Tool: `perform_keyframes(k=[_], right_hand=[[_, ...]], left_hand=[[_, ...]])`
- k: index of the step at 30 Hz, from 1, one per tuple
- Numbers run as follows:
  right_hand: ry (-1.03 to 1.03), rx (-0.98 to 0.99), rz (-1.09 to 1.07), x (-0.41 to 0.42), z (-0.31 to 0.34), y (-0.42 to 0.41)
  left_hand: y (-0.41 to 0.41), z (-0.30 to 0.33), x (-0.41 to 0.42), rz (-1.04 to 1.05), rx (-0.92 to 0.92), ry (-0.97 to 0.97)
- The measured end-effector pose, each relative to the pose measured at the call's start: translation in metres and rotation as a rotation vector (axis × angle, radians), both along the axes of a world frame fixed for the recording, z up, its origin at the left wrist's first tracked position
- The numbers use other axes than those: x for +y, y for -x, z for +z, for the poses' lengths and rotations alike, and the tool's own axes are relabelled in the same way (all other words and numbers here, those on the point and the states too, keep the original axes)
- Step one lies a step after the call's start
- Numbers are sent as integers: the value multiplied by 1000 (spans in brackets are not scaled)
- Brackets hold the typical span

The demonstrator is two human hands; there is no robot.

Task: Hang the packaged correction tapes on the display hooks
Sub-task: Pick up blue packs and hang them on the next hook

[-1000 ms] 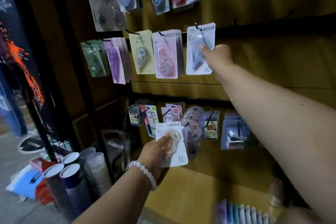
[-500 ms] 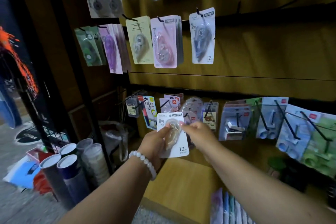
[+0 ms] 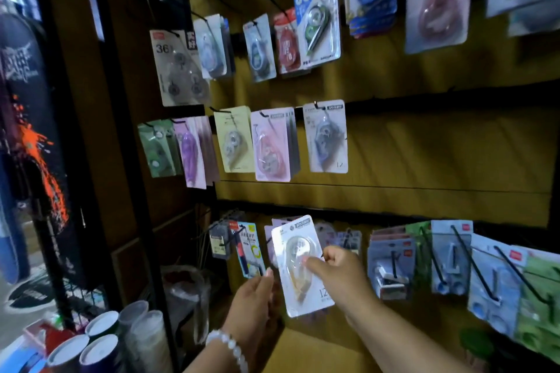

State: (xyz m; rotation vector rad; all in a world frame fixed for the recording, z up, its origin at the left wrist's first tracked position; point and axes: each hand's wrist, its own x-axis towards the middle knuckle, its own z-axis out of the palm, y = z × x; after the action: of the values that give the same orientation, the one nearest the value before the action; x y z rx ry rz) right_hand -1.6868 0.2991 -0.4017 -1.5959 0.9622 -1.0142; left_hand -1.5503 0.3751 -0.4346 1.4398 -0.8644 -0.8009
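Right hand [image 3: 339, 274] pinches the white correction tape pack [image 3: 301, 266]; left hand [image 3: 253, 297] apparently grips its edge, fingers hidden.

Retail stationery shop, display wall. Brown wooden slat panels [image 3: 424, 154] carry black horizontal rails with black wire display hooks [image 3: 466, 254]. Rows of carded blister packs of correction tape [image 3: 325, 136] hang across the frame, several deep per hook, with printed numbers "30" and "36". Lower left: upright cardboard tubes with white caps [image 3: 100, 342].
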Motion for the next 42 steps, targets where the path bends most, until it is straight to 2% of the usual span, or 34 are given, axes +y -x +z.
perform_keyframes(k=[4, 10, 15, 30, 42], right_hand=[[97, -151, -45, -5, 56, 12], [230, -353, -60, -8, 136, 27], [278, -383, -70, -13, 164, 23], [285, -344, -118, -27, 157, 10], [226, -200, -271, -75, 160, -9]], left_hand=[[-25, -15, -6, 109, -279, -109], [-39, -25, -7, 68, -492, -273], [-43, -32, -11, 66, -500, -284], [-54, -52, -22, 79, -400, -241], [-54, -57, -23, 88, -409, -261]])
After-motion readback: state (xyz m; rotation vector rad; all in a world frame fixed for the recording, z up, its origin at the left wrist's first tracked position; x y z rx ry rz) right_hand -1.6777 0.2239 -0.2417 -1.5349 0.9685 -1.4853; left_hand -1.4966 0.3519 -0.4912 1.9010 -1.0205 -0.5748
